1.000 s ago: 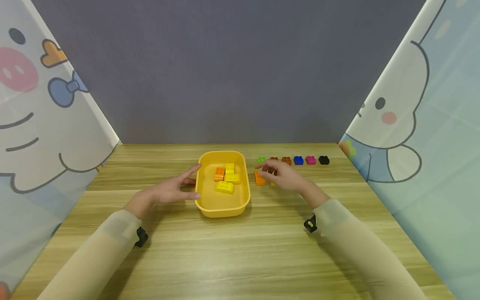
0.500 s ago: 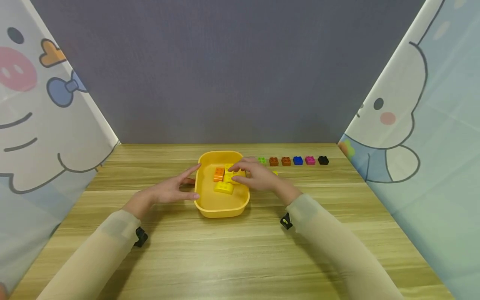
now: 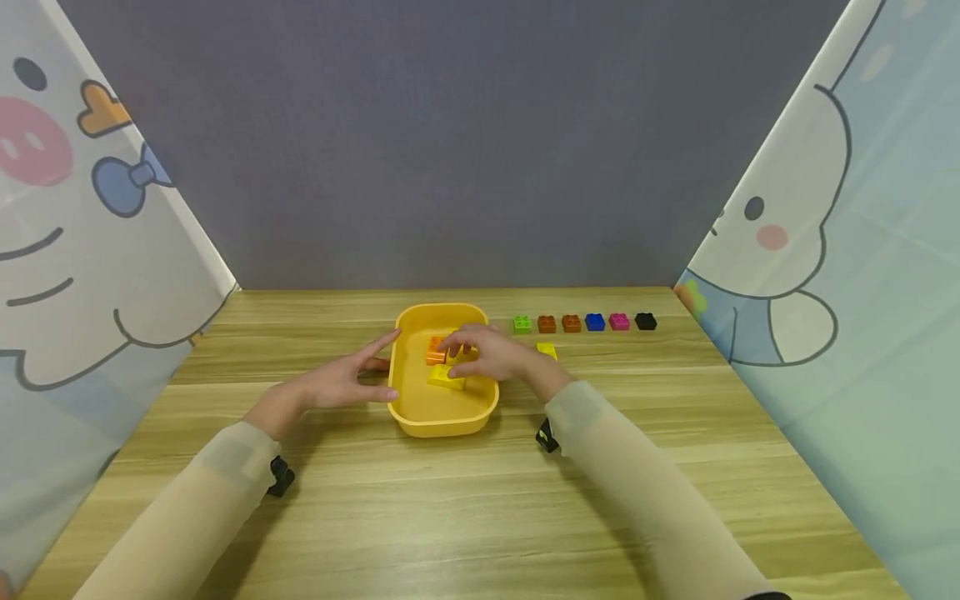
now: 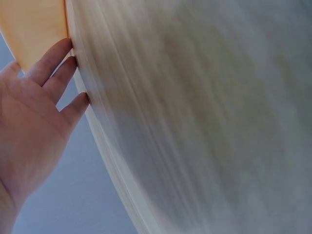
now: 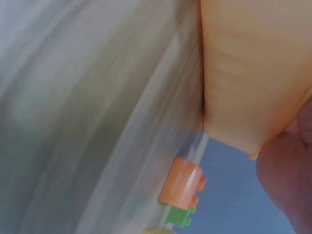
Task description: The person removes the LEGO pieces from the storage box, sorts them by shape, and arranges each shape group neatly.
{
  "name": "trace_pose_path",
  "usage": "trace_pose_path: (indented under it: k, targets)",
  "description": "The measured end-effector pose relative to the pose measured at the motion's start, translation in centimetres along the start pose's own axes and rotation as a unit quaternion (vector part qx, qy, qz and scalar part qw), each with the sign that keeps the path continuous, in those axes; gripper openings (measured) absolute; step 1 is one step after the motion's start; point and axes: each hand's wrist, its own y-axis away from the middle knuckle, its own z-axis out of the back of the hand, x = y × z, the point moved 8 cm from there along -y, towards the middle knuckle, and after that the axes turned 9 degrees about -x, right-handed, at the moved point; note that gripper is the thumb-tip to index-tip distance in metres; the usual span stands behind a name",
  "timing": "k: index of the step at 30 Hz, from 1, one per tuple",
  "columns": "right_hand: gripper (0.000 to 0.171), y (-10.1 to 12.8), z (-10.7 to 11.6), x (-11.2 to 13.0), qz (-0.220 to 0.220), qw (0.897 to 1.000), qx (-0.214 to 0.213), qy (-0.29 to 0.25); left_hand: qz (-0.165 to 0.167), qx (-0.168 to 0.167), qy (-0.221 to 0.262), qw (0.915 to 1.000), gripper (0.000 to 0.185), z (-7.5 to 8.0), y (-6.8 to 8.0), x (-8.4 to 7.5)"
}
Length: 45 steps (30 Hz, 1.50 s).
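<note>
Right hand (image 3: pixel 487 357) shifting from counter (image 3: pixel 480 500) into yellow tub (image 3: pixel 442 421) mid-frame, seemingly gripping orange brick (image 3: pixel 437 348); left hand (image 3: pixel 337 379) bracing tub's left wall, fingers straight

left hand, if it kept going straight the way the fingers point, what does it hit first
The left hand lies open with fingers pointing right, at the yellow tub. It would meet the tub's left wall at once: the fingertips look to be at that wall already, though actual contact is hard to confirm.
</note>
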Motion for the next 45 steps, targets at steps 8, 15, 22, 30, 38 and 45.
trace_pose_path:
  k: [8, 15, 22, 30, 38, 45]
  targets:
    - [0.048, -0.6, -0.7, 0.3, -0.019, 0.998, 0.032, 0.059, -0.001, -0.005, -0.01, 0.9999, 0.109, 0.2, 0.1, 0.1]
    - [0.039, -0.7, -1.2, 0.7, -0.009, 0.994, 0.052, 0.093, 0.004, -0.008, -0.015, 0.9999, 0.108, 0.1, 0.4, 0.4]
    - [0.047, -0.6, -1.4, 0.8, -0.006, 0.991, 0.064, 0.115, 0.003, -0.007, -0.009, 0.9999, 0.109, 0.0, 0.4, 0.3]
    - [0.039, -0.7, -1.5, 0.6, -0.013, 0.992, 0.062, 0.112, 0.004, -0.006, -0.004, 1.0, 0.109, -0.1, 0.3, 0.6]
    - [0.039, -0.4, -0.8, 0.1, -0.014, 0.999, 0.037, 0.01, 0.004, 0.0, -0.006, 1.0, 0.11, -0.4, 0.2, 0.5]
    - [0.04, 0.1, 1.8, 0.7, 0.011, 0.997, -0.011, -0.071, 0.0, 0.001, -0.003, 1.0, 0.11, -0.2, 0.0, 0.2]
